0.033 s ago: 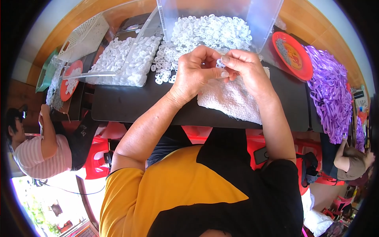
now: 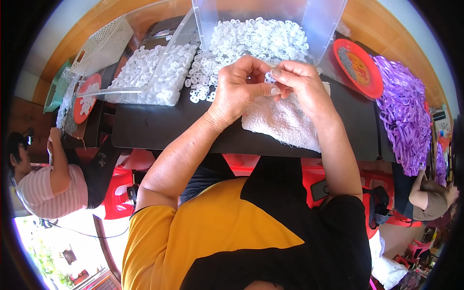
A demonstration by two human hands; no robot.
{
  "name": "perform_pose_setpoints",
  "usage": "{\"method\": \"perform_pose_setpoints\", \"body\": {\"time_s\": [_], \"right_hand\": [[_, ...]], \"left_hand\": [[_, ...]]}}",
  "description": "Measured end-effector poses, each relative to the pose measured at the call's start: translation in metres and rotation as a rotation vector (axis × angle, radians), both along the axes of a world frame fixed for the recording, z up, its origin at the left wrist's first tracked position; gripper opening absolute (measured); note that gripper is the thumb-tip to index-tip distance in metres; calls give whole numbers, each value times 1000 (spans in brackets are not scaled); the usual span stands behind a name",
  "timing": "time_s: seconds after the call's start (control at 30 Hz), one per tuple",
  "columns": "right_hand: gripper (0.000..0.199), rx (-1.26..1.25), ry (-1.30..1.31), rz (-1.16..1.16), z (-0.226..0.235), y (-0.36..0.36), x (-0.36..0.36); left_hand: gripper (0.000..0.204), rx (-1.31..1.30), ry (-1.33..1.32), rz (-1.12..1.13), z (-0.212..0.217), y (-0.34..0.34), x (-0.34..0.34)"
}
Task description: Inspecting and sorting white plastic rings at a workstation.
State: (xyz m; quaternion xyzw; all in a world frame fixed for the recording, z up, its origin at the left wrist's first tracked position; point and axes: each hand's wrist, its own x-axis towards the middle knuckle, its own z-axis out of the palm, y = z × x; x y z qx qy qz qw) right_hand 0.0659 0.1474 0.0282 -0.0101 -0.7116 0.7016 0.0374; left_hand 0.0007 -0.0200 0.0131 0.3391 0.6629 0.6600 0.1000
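Observation:
Close together above the table, my left hand (image 2: 237, 89) and my right hand (image 2: 307, 87) meet at a small white plastic piece with holes (image 2: 269, 77). My right thumb and fingers pinch it. The left fingertips curl in against it from the other side, thumb stretched across below. Fingers partly cover the piece. Under my hands lies a white terry towel (image 2: 275, 123). Just beyond them, a heap of similar white oval pieces (image 2: 258, 39) spills out of a clear plastic bin (image 2: 326, 29) tipped toward me.
Left of my hands stands a clear bin (image 2: 121, 90) full of white pieces. A red plate (image 2: 372, 84) holds small grey metal parts; beside it is a pile of purple straps (image 2: 403, 111). Two people sit at either side. The dark tabletop (image 2: 164, 128) has a near edge before me.

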Motion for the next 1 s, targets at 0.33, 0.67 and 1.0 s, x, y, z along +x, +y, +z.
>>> {"method": "perform_pose_setpoints", "body": {"time_s": [0.33,0.67,1.0], "right_hand": [[24,-8,-12,23,-1,0,1],[24,-17,-15,15,0,-2,2],[26,-12,-4,35,0,-4,2]], "left_hand": [[29,11,-37,-1,1,0,1],[30,-27,-120,-17,9,-2,3],[28,14,-153,-45,7,-3,4]]}}
